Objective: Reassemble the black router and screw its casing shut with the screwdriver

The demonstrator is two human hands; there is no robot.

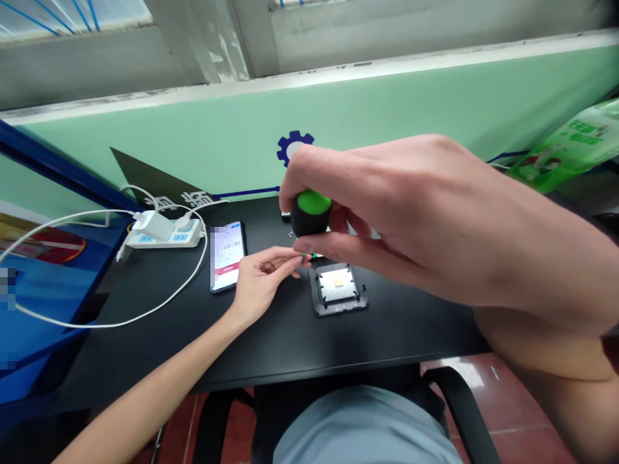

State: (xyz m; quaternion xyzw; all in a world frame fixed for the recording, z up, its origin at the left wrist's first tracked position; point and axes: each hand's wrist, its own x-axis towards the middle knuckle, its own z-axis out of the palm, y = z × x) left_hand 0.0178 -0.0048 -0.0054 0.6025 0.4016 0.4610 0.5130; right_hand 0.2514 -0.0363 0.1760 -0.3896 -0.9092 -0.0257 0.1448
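Observation:
My right hand (406,212) is large and close to the camera, its fingers wrapped round the black and green handle of a screwdriver (310,216). The handle points down, and its shaft and tip are hidden. Below it, my left hand (264,277) pinches with thumb and forefinger at the edge of a green circuit board (316,255). What exactly lies between those fingertips is too small to tell. The right hand covers most of the board. Nearer to me lies a flat black plastic cover (338,309) with a silver metal plate (333,291) and a small yellowish square on it.
A phone (227,267) showing a timer lies left of my left hand. Behind it stands a white power strip (188,237) with plugs, and a white cable (167,303) loops over the black table (232,361). Tiny loose parts lie near the screwdriver. A green bag (565,148) is at the right.

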